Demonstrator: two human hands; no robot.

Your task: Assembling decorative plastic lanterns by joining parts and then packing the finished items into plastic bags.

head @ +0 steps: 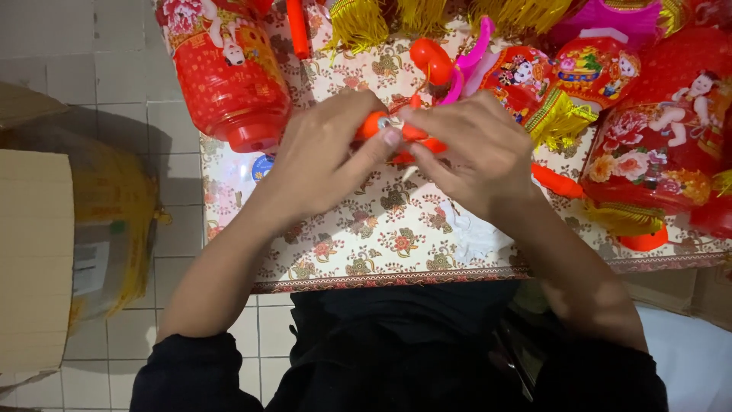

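The orange plastic piece point(402, 136) sits between both hands, just above the counter point(381, 236) with its flowery cloth. The left hand point(324, 156) has its grip pinching one end, thumb pressed on top near a tiny shiny bit. The right hand point(476, 149) has its grip closed on the other end. The piece looks light, hard and smooth, so it may slip; holding it at both ends seems best. Shiny round red lanterns point(229, 72) and soft yellow tassels point(358, 23) lie near.
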